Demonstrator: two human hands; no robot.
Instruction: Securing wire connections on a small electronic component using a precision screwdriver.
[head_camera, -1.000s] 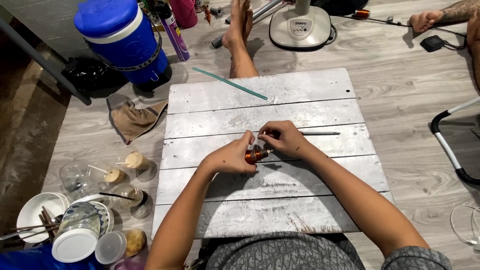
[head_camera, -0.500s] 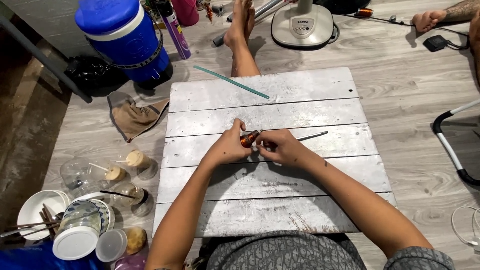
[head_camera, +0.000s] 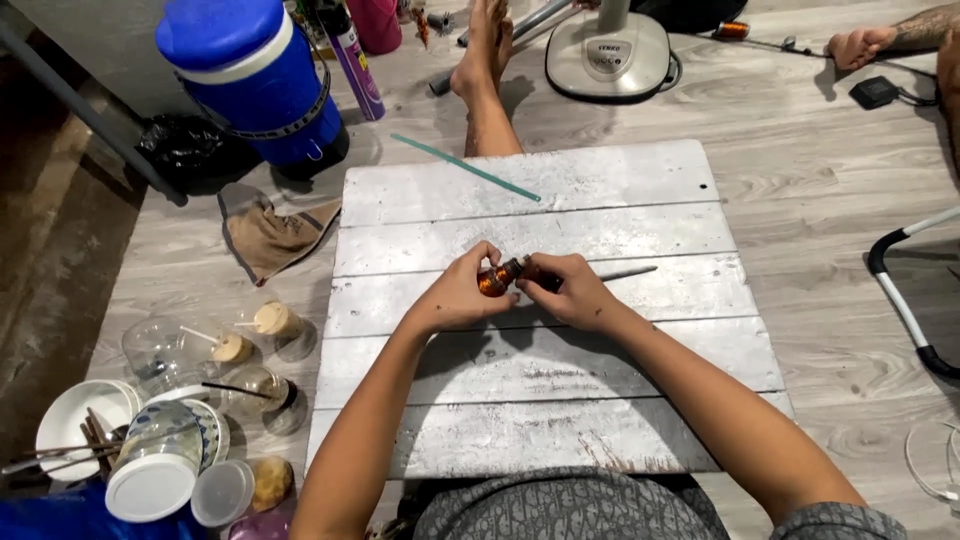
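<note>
**Both hands on a tiny amber bottle**

Left hand (head_camera: 458, 297) pinches the small amber bottle (head_camera: 497, 277) by its body, right hand (head_camera: 570, 290) grips the cap end plus a thin stick (head_camera: 625, 273) (brush maybe, can't tell). All of it sits over the white plank board (head_camera: 560, 400), jars (head_camera: 255, 335) off to the left.
</note>
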